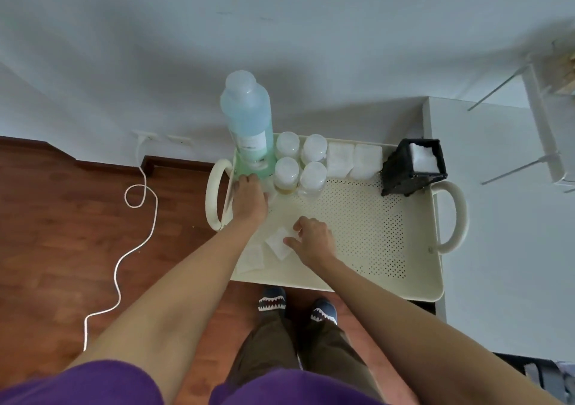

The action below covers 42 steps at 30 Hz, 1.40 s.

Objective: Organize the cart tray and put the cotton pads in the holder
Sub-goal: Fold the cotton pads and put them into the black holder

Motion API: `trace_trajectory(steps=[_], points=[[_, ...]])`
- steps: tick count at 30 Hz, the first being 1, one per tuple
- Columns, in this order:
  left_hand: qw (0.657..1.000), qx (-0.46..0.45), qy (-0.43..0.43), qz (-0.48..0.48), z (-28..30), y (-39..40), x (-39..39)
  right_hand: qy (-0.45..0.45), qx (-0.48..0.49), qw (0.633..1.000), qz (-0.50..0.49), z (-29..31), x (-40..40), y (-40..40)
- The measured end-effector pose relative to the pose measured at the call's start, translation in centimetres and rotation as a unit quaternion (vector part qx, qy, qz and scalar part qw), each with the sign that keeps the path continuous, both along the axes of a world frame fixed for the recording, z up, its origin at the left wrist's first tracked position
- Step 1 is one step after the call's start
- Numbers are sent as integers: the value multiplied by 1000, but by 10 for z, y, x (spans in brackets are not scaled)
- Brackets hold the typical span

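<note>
The cream perforated metal cart tray (367, 227) with looped end handles stood against the white wall, above a reddish wooden floor (62, 233). At its far left corner stood a tall clear plastic bottle of pale blue-green liquid (249, 124), and just beside it four small clear jars with white lids (300, 163) were grouped in a square. A black mesh holder (413, 168), tilted and already containing white cotton, sat at the far right corner. Two stacks of square white cotton pads (354, 160) lay between jars and holder. The left hand (250, 199) rested at the bottle's base, fingers curled; whether it gripped anything could not be determined. The right hand (312, 238) pinched a loose cotton pad (278, 242) on the tray's near left area, and another loose pad (252, 256) lay just beside it.
</note>
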<state>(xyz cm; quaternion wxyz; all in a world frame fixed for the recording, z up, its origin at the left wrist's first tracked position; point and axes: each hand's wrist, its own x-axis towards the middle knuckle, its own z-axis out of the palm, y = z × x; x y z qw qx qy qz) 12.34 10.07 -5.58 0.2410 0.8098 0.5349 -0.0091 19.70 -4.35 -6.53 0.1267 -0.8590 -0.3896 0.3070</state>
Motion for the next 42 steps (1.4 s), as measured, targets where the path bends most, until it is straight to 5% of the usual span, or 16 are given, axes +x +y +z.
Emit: trace_trajectory(steps=[13,22,36,42], points=[[994,-76,-54,-56,16,8,-21,-30,-2,999,40,-5,-8,4],[971,-192,34,-139,24,-24,-64,32,68,995,-65,3,10,-17],[952,-71,192,-227,14,-48,-68,52,106,989,-93,24,36,-42],[972,-136,-2,-191,45,-49,-36,88,162,968,-169,54,67,-63]])
